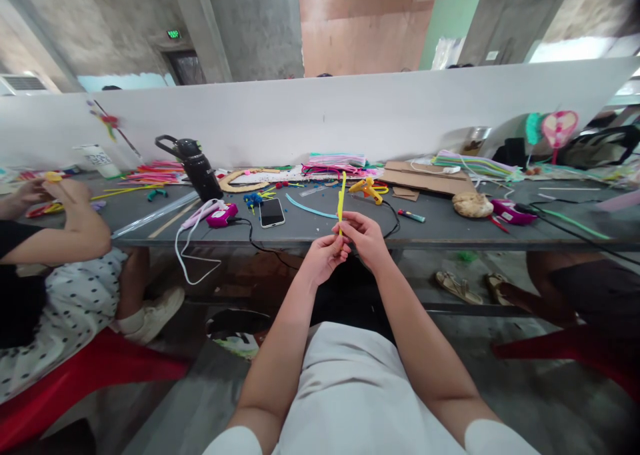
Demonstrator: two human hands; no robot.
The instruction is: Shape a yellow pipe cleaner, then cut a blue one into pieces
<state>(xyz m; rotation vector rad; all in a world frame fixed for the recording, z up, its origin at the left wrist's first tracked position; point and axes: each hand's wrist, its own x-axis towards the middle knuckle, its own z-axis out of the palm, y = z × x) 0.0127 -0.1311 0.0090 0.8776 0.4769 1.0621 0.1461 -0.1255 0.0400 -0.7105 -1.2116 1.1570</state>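
Both of my hands meet in front of the table's near edge, around a yellow pipe cleaner (341,198) that stands nearly upright. My left hand (327,256) pinches its lower end with closed fingers. Just above, my right hand (366,236) closes its thumb and fingers on the same piece. The exact fingertip contact is partly hidden. Behind my hands, a light-blue pipe cleaner (310,208) lies curved on the table. A yellow glue gun (367,189) lies just beyond my right hand.
On the grey table (320,238) are a phone (272,212), a black bottle (196,170), purple power adapters (221,215) with cables, cardboard (430,177) and bundled pipe cleaners (337,160). A white partition (280,122) stands behind. A co-worker's arm (75,222) is at left; another person sits at right.
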